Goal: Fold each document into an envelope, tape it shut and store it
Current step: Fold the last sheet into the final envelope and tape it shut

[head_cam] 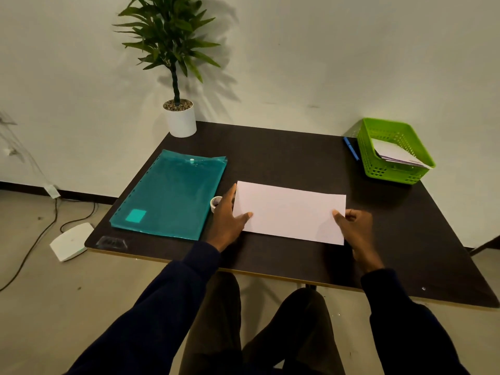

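Observation:
A white sheet of paper, folded into a wide rectangle, lies flat in the middle of the dark table. My left hand rests on its left edge, thumb pressing on the paper. My right hand pinches the sheet's right edge between thumb and fingers. A small roll of tape stands just behind my left hand, partly hidden by it. The green basket at the far right holds a few folded white papers.
A teal plastic document folder lies to the left of the sheet. A blue pen lies beside the basket. A potted plant stands at the table's back left corner. Cables and a white device are on the floor to the left.

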